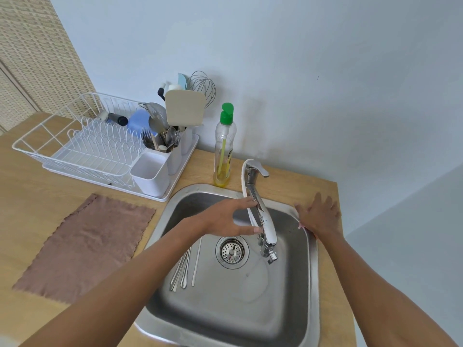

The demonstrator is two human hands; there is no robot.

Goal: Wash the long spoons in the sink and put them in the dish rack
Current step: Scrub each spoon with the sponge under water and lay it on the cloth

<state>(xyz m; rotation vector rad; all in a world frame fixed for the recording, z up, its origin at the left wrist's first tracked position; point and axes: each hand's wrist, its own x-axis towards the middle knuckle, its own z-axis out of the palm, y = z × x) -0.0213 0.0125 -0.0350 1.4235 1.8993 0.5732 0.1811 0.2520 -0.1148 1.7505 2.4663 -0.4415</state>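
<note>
Left hand (225, 219) spread open at the curved chrome tap (264, 221); right hand (320, 216) flat, fingers straight, on the steel sink rim (316, 271); a hard jet might spray off the long silver spoons (184, 267).

Sink (225, 309): brushed stainless steel, satin finish. Spoons (184, 269): smooth polished metal. Tap (265, 221): glossy chrome. Counter (50, 221): matt wood. Cloth (87, 244): brown napped fabric. Dish rack (75, 146): white coated wire. Bottle (224, 151): clear plastic.

Bare forearms (120, 291); left grip (225, 219), right grip (320, 216)
</note>
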